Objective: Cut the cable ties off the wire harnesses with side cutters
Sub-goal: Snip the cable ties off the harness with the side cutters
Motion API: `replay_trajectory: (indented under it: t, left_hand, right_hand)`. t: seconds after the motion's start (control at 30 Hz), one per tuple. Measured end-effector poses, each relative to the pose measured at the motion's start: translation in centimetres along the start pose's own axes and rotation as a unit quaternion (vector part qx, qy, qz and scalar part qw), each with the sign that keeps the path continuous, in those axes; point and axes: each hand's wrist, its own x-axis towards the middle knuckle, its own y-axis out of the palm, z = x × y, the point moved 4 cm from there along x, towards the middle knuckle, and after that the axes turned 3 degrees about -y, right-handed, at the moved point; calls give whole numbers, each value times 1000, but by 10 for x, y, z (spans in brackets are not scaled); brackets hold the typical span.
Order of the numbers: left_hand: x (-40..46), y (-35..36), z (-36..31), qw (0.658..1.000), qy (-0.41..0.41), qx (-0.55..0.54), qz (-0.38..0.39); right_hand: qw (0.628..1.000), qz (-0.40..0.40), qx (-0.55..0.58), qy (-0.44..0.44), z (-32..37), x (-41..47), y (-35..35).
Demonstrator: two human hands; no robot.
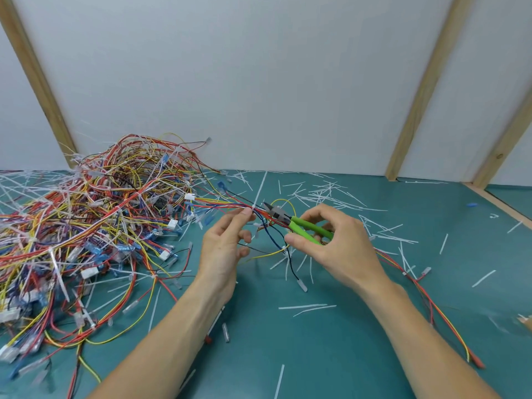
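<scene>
Fingers of my left hand (223,246) pinch the wire bundle (230,203) just beside a white cable tie (258,194), whose tail stands up toward the mat's (331,355) far edge. My right hand (331,240) grips the green-handled side cutters (290,221); their narrowly parted tip points left at the tie, close but not touching. I judge the right hand makes the cut. Uncut harnesses (86,226) are heaped at the mat's left edge.

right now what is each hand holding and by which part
The right hand grips the side cutters by their green handles. The left hand pinches a wire harness at its white cable tie, between thumb and fingertips.
</scene>
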Motion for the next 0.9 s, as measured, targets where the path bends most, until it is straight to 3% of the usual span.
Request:
replay_trajectory:
  t: [0.37, 0.9]
  left_hand:
    - [0, -4, -4, 993, 82, 68, -55]
    - [-3, 2, -7, 982, 156, 105, -17]
  right_hand:
    - [997, -17, -44, -60, -3, 1, -3]
    - [996, -31, -28, -85, 3, 1, -4]
